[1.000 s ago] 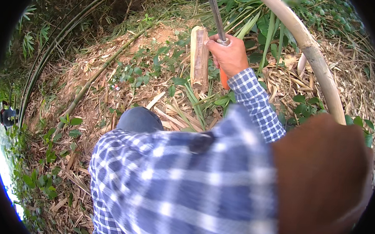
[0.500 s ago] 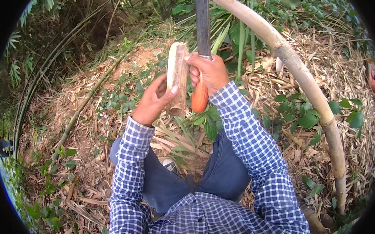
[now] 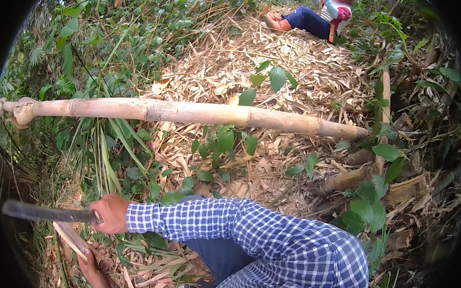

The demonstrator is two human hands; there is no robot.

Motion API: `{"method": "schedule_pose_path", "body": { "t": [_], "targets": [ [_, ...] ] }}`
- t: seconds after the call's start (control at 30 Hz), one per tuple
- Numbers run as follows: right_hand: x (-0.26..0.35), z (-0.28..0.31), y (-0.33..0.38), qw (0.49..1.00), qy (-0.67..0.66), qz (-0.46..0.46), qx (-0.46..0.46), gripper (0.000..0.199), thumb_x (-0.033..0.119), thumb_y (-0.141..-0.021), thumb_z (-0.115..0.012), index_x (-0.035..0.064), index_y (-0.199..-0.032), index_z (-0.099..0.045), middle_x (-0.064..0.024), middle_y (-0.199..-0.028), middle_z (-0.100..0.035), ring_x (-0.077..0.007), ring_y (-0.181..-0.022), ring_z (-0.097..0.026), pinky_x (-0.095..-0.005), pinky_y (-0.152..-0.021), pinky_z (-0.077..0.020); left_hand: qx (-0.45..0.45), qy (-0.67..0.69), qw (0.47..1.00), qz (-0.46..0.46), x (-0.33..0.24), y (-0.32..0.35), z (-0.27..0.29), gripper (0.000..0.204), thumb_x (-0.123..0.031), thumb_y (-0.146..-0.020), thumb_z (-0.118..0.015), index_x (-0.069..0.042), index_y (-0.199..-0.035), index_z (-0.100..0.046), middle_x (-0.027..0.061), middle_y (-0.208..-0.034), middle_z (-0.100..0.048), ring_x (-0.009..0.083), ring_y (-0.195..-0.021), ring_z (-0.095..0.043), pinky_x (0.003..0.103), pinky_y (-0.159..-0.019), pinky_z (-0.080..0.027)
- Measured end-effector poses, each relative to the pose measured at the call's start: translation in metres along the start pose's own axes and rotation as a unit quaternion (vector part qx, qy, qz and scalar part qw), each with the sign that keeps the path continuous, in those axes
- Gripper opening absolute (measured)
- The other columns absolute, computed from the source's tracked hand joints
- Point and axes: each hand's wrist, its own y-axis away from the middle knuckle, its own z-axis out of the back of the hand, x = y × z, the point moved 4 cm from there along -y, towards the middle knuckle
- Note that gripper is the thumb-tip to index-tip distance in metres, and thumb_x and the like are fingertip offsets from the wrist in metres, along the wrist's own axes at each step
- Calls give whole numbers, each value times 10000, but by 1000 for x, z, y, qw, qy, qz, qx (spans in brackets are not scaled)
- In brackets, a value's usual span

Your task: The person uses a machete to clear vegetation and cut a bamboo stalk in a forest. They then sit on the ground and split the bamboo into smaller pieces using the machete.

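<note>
At the lower left, my right hand (image 3: 109, 214) is closed round the handle of a machete (image 3: 47, 212). Its long dark blade points left, and the fist hides the handle. Just below the blade, my left hand (image 3: 95, 271) holds a split piece of bamboo (image 3: 72, 240) at its lower end. The piece lies tilted, its upper end close under the blade; whether the two touch I cannot tell.
A thick bamboo pole (image 3: 190, 113) stretches across the view beyond my arms. Dry bamboo litter (image 3: 305, 70) covers the ground, with leafy plants (image 3: 225, 141) growing through it. Cut stumps (image 3: 344, 179) stand at the right. Another person (image 3: 313, 21) sits on the slope far off.
My view has swung to the right, so the pole now runs across it and another person shows. Both hands appear farther left and lower, still holding the machete and the bamboo piece.
</note>
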Motion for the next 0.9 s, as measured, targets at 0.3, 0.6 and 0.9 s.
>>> {"method": "schedule_pose_path", "body": {
  "t": [0.3, 0.6, 0.9],
  "targets": [
    [12, -21, 29, 985, 137, 103, -1, 233, 235, -662, -660, 28, -717, -567, -142, -581, -597, -347, -562, -618, -454, -578, -495, -65, 16, 997, 42, -35, 41, -10, 497, -117, -905, -605, 66, -1336, -440, 181, -1305, -511, 263, -1163, -500, 375, -993, -397],
    [46, -6, 30, 990, 74, 81, 84, 277, 206, -639, -677, 4, -801, -580, -164, -627, -599, -333, -570, -622, -454, -572, -502, -63, 22, 998, -13, -49, 56, -8, 409, -299, -950, -560, -27, -1240, -465, 76, -1044, -569, 152, -844, -554, 277, -688, -455],
    [18, -20, 43, 970, 183, 107, 117, 242, 260, -734, -712, 45, -819, -642, -156, -608, -614, -327, -570, -635, -430, -557, -507, -71, 107, 991, 29, -39, 100, 33, 281, -158, -984, -463, 37, -1183, -430, 181, -889, -642, 200, -639, -656, 295, -538, -568]
  ]
}}
